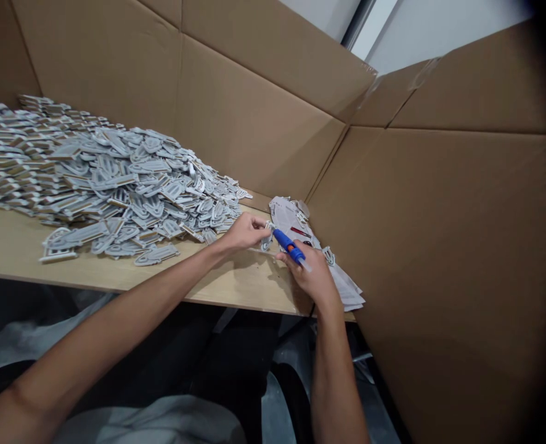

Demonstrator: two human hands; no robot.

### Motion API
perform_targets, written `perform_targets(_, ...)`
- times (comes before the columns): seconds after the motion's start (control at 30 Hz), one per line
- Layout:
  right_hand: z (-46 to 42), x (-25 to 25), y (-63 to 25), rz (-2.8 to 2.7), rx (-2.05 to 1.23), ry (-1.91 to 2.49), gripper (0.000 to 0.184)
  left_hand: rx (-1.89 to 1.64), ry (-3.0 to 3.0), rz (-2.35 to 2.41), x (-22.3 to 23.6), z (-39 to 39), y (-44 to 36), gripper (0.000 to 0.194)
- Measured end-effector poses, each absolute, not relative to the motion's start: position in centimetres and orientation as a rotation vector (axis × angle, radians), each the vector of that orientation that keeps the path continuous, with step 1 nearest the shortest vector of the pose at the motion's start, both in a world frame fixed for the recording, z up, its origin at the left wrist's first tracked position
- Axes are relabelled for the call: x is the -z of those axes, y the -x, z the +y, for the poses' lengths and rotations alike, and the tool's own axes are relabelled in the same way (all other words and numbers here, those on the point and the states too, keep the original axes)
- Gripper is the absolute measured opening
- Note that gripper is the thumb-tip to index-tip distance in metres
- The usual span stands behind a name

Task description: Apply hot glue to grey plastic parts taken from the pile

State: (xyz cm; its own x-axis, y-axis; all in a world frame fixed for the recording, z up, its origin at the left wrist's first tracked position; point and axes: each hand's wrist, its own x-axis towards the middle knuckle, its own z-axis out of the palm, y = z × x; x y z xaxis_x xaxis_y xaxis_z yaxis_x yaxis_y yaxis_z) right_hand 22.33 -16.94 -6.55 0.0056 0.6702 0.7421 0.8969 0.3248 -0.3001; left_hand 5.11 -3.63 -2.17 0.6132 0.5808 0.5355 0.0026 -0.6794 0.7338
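My left hand (243,231) pinches a small grey plastic moulded piece (267,239) at the table's edge of the heap. My right hand (312,275) grips a blue-handled tool with an orange band (289,245), its tip against that piece. To the left lies a large heap of similar grey plastic pieces (134,182), some in stacked rows. Behind my right hand sits a loose pile of printed paper sheets (294,222) with a few grey pieces on it. My hands partly hide the paper.
A light wooden tabletop (236,287) ends in a front edge close to my forearms. Tall cardboard panels (421,234) wall the back and right side. Dark floor space and grey fabric lie below the table.
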Motion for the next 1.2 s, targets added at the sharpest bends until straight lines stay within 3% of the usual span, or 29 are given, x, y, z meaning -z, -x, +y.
perform_targets(0.3,-17.1,6.5,-20.7,-1.782,0.492,1.549,0.020,-0.915,-2.108,0.564,1.3,-4.0,-4.3,0.028)
perform_targets(0.47,-16.4,6.7,-20.4,-1.398,0.629,1.479,0.026,-0.749,-2.052,0.554,1.2,-4.0,-4.3,0.029)
perform_targets(0.53,-15.7,7.0,-20.8,-1.277,0.484,1.360,0.035,-0.712,-2.027,0.499,1.0,-4.1,-4.3,0.028)
perform_targets(0.67,-14.3,7.6,-21.5,-1.097,-0.118,1.072,0.050,-0.507,-2.044,0.365,0.5,-4.6,-3.9,0.026)
perform_targets(0.87,-14.4,6.9,-20.9,-1.024,-0.621,0.607,0.052,-0.075,-2.159,0.319,0.9,-4.8,-3.7,0.026)
perform_targets(1.0,-15.6,6.6,-21.2,-1.113,-0.710,0.594,0.056,-0.155,-2.165,0.370,1.0,-4.5,-3.8,0.026)
perform_targets(1.2,-15.5,7.7,-22.4,-1.267,-0.434,1.081,0.054,-0.167,-2.026,0.294,0.7,-4.5,-3.5,0.033)
